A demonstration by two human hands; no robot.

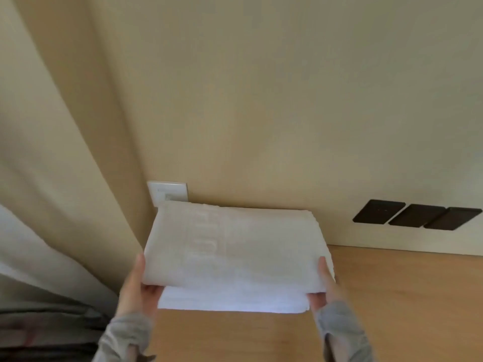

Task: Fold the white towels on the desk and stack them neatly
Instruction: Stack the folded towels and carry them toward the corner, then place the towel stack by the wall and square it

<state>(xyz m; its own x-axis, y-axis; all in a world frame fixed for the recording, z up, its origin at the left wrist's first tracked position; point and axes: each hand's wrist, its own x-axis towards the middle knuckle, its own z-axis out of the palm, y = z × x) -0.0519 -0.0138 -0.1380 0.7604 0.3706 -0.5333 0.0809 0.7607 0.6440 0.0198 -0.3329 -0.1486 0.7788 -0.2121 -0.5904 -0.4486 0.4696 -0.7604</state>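
A folded white towel [235,246] with a woven band pattern lies at the back left of the wooden desk [392,296], close to the wall. Under its front edge another folded white towel [230,301] shows as a lower layer. My left hand [136,283] holds the top towel at its front left corner, thumb along the side and fingers underneath. My right hand [324,286] holds the front right corner the same way. Both wrists wear grey sleeves.
A beige curtain [65,178] hangs at the left, right beside the towels. A white wall socket [170,193] sits just behind them. Three dark switch panels [415,215] are on the wall at the right. Bare desk wood lies to the right and front.
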